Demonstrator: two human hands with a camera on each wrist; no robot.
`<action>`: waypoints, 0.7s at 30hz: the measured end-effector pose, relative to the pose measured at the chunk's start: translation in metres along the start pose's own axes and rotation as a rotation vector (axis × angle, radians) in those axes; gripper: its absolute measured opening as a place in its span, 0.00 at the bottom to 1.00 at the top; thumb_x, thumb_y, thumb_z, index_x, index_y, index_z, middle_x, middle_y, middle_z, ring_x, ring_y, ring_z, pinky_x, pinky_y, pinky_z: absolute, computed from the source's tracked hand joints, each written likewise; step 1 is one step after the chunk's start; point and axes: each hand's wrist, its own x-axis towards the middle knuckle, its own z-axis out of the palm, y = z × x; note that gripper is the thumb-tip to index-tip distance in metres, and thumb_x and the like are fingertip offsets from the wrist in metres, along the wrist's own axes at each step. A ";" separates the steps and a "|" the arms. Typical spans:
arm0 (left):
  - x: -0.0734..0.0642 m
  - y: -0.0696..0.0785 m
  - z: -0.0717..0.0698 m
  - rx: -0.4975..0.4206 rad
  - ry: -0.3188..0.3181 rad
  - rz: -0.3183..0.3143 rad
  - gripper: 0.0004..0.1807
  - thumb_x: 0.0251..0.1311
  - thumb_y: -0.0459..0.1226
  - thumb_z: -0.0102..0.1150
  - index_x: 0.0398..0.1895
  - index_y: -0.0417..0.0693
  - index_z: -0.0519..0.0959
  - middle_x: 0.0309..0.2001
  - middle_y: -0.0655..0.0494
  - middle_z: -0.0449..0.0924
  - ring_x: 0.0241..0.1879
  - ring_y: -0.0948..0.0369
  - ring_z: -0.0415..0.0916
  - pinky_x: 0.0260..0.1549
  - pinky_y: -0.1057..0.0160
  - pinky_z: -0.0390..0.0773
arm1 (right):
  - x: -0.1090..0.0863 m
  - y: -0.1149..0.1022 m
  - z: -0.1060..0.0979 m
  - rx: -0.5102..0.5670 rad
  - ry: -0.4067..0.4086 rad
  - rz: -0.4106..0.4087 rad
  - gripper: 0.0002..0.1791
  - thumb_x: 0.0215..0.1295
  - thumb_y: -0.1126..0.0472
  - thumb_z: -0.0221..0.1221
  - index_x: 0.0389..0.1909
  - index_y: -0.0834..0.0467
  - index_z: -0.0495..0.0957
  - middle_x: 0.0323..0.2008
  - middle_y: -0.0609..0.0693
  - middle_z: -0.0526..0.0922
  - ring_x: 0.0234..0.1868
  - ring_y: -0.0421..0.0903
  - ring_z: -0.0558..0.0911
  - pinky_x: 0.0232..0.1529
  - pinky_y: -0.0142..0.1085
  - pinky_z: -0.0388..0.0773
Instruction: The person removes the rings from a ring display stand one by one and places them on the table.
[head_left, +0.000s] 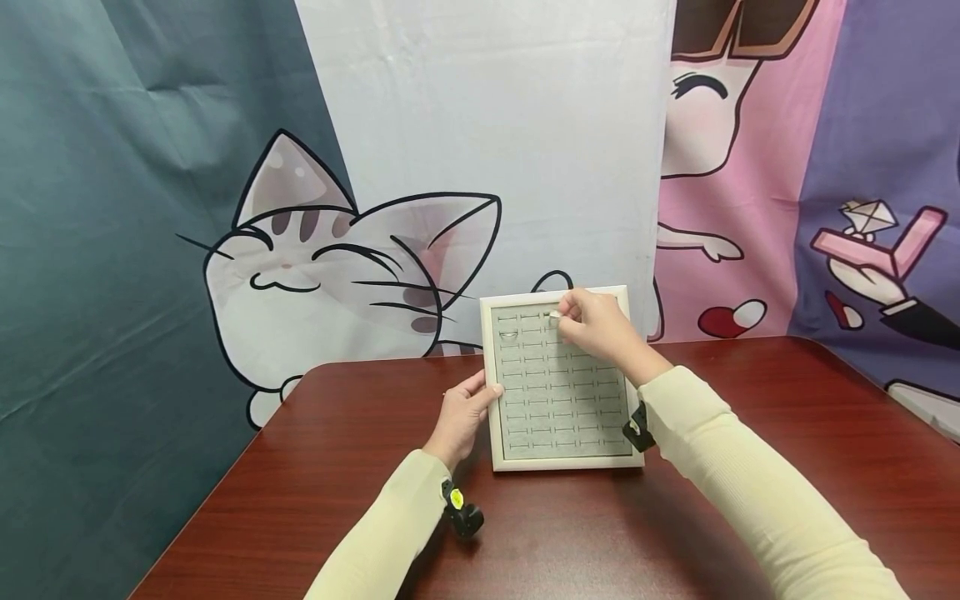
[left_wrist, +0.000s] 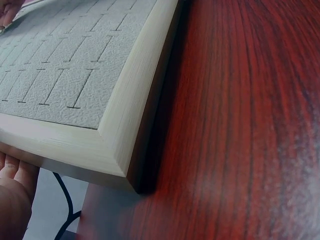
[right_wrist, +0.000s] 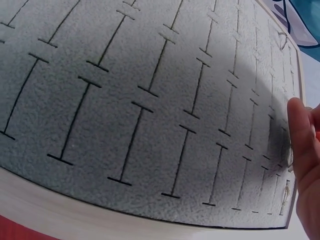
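Observation:
A ring display board with a pale frame and grey slotted padding stands tilted up on the table. My left hand grips its left side, thumb over the front of the frame; in the left wrist view the fingers show under the frame edge. Near the top row, my right hand pinches a small silvery ring against the padding. Another ring sits in a slot at the upper left. In the right wrist view, a small metallic band shows near the board's corner, beside the right hand.
The board stands on a reddish-brown wooden table. Behind it hangs a cloth backdrop with cartoon figures. Dark cameras are strapped to both wrists. A black cable runs below the table edge in the left wrist view.

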 end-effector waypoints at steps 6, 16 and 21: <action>0.000 0.001 0.001 -0.001 0.000 0.002 0.24 0.60 0.34 0.56 0.60 0.42 0.71 0.52 0.44 0.78 0.41 0.63 0.80 0.46 0.62 0.77 | -0.001 0.003 0.002 0.034 0.025 -0.019 0.04 0.51 0.68 0.51 0.29 0.61 0.72 0.21 0.50 0.80 0.21 0.41 0.77 0.26 0.33 0.70; 0.001 0.000 0.001 -0.001 0.002 0.013 0.24 0.60 0.34 0.56 0.61 0.41 0.70 0.52 0.44 0.78 0.42 0.64 0.79 0.46 0.63 0.77 | -0.005 0.009 -0.005 0.139 0.042 0.030 0.05 0.52 0.68 0.52 0.32 0.62 0.73 0.25 0.53 0.80 0.22 0.40 0.79 0.27 0.32 0.72; -0.001 0.002 0.001 0.011 -0.010 -0.001 0.25 0.61 0.33 0.55 0.62 0.40 0.68 0.53 0.43 0.77 0.42 0.64 0.79 0.47 0.62 0.76 | -0.012 0.015 -0.008 0.124 0.051 0.027 0.05 0.52 0.67 0.54 0.31 0.62 0.73 0.23 0.52 0.80 0.21 0.40 0.78 0.25 0.31 0.71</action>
